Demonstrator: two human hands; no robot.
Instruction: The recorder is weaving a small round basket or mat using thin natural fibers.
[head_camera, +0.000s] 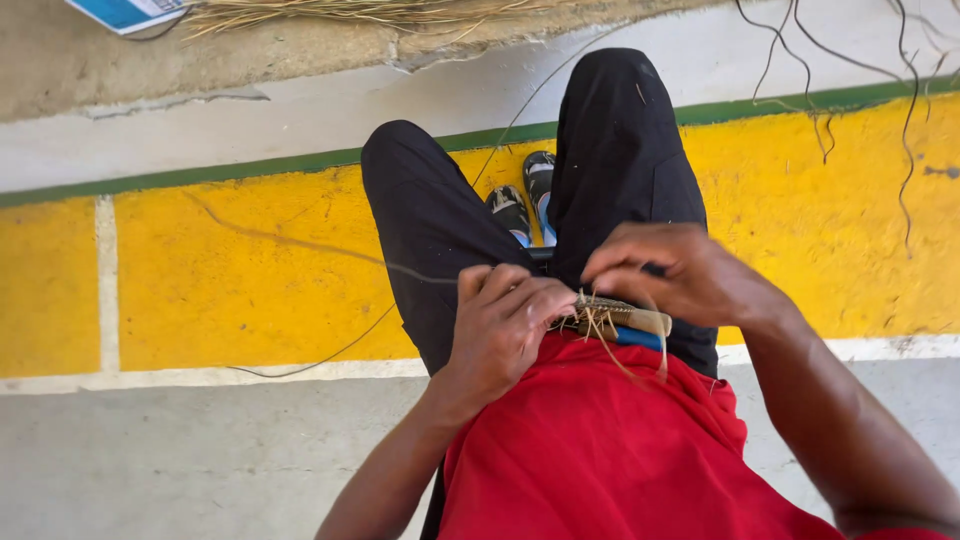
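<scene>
Head view: a seated person looks down at their own lap, legs in black trousers (430, 220) stretched away, red shirt (590, 440) nearest the camera.
Left hand (505, 320): curled over the near-left end of a small woven fibre piece (610, 312), fingers folded tight; the grip is closed on it, thumb side toward the weave.
Right hand (680, 272): arched over the far-right side of the same piece, fingertips bent down and pinching at its top edge; the grip is nearly closed, but what exactly sits between the fingertips is too small to tell.
Woven fibre piece: tan and brown, held between both hands just above the lap, at the hem of the shirt; loose straw ends hang from it toward the shirt.
Blue item (638, 337): a short blue strip shows just under the woven piece, touching it; its kind cannot be told.
Long strand (320, 245): a thin fibre runs from the left hand out to the left across the yellow painted band (220, 280).
Shoes (525, 200): dark with pale blue, between the knees, far from the hands.
Dry fibre bundle (350, 12): lies on the concrete ledge at the far edge, well apart from the hands.
Blue-and-white sheet (125, 12): at the far left corner, beside the bundle.
</scene>
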